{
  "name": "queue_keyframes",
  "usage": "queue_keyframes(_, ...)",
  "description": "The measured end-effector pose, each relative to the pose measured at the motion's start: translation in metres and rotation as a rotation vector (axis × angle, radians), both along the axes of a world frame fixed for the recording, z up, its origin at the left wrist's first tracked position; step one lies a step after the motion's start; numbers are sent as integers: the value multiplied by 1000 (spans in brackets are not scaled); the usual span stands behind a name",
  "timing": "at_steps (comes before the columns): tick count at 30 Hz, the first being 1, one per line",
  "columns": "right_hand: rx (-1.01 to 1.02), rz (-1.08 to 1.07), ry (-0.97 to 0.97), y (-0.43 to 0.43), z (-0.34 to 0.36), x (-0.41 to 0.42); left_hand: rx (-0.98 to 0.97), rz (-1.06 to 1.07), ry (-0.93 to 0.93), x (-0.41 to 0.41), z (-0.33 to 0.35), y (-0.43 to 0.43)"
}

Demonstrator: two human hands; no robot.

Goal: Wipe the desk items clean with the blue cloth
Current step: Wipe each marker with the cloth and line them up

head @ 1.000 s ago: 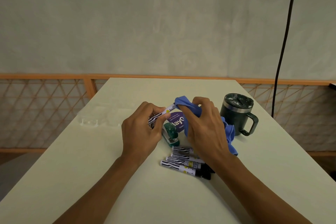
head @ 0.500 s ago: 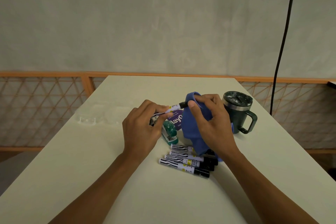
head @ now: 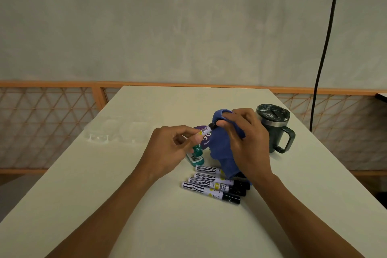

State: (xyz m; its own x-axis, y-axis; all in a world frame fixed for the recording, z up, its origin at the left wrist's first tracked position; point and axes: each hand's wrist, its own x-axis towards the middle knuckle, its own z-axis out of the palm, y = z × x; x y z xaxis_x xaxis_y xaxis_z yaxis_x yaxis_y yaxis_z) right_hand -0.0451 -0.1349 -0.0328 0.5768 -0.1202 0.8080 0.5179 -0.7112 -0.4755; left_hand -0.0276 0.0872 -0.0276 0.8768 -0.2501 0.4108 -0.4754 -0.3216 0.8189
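one marker (head: 204, 131) is pinched over the desk (head: 104, 184) by the left hand (head: 167, 148) and rubbed at its cap with the cloth (head: 222, 146) gripped by the right hand (head: 247, 144), with four markers (head: 211, 184), bottle (head: 195, 155) and mug (head: 272, 130) judged perhaps left.

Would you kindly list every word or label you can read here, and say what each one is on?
"yG", with "Clean" under it: on the purple label, partly hidden by the blue cloth.
The markers lying on the desk: print too blurred to read.
The held marker, in the left hand: too small.
The green bottle: label blurred.
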Motion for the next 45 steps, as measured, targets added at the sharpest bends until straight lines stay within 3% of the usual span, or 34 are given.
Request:
queue_keyframes(3,-264,-110,-82,2,-1,-2,-52,39,5,-1,2,3)
queue_keyframes(9,-490,-170,-122,14,0,-7,-119,141,-31,-7,7,2)
queue_keyframes(17,-538,-146,-132,14,3,-12,-107,173,-42,-13,3,-2)
queue_keyframes(26,-402,-274,-128,9,8,-7,-103,243,-43,-7,5,-1)
queue_keyframes(32,-551,-133,-70,27,1,-14,-135,268,-84,-9,7,-3)
queue_keyframes(45,-492,-224,-25,14,4,-4,-258,116,107,-10,11,-5)
